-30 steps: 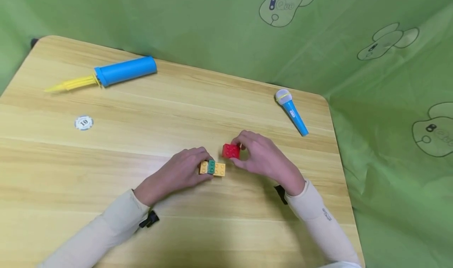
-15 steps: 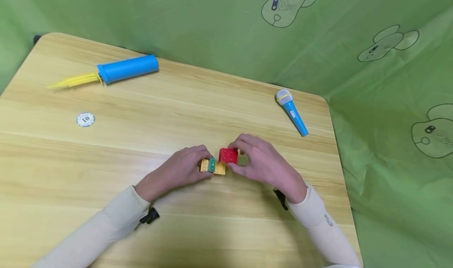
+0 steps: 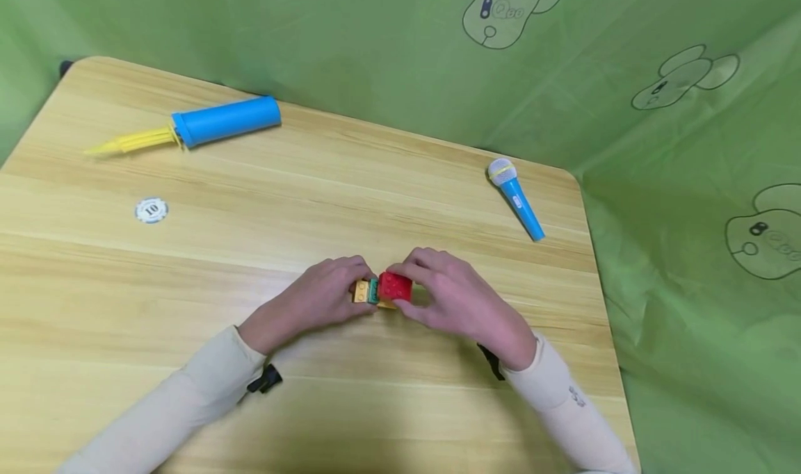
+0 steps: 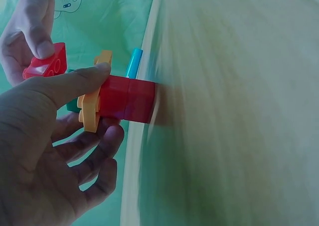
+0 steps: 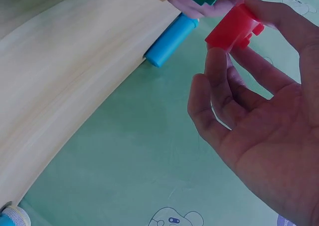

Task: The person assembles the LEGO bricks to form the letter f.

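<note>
My left hand (image 3: 313,293) grips a stack of toy building blocks on the table. In the left wrist view its lower part is red blocks (image 4: 127,99), with a yellow-orange block (image 4: 90,112) across them and a green block (image 4: 73,105) on top, partly hidden by the thumb. My right hand (image 3: 459,300) pinches a loose red block (image 3: 395,288) between thumb and fingers. From the head, this block covers the stack's right end, beside the green block. The left wrist view has it near the green block; whether they touch, I cannot tell.
A blue balloon pump (image 3: 228,121) with a yellow nozzle lies at the table's back left. In front of it is a white chip (image 3: 151,210) marked 10. Back right lies a blue toy microphone (image 3: 518,199). Green printed cloth (image 3: 375,50) hangs behind the table (image 3: 250,203).
My right hand has carried the red block left and toward me, over the right end of the stack. The left hand stays nearly in place, gripping the stack.
</note>
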Demonstrator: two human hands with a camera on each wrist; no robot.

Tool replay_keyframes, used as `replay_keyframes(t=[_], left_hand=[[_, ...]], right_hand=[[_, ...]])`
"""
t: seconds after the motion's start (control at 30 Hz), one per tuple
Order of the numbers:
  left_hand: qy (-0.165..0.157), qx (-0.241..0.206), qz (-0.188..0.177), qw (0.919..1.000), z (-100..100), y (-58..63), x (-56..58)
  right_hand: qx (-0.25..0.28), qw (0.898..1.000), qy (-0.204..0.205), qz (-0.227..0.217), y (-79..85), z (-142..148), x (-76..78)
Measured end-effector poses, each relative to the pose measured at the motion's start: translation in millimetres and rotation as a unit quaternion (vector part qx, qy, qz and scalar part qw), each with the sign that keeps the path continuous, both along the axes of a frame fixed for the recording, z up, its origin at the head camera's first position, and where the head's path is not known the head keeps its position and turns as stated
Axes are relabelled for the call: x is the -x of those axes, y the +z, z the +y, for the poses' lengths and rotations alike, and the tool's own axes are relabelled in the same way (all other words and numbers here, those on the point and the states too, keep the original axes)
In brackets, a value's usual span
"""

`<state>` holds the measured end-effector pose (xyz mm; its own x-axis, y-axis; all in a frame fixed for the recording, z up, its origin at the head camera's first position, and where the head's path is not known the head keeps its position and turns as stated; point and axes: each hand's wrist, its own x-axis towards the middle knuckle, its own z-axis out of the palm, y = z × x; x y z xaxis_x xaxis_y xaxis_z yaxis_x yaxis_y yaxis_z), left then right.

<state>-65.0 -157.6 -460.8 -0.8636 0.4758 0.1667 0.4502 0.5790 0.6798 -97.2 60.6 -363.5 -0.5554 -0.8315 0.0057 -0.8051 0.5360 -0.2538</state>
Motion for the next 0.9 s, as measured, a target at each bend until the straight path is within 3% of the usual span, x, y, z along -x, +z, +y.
replay_keyframes(t=[0.9], left_hand=[[-0.005,0.013,0.005,0.9999,-1,2.8,1.8]], right_hand=[[-0.017,1.000,0.003,0.006,-13.7,-6,-2.2]])
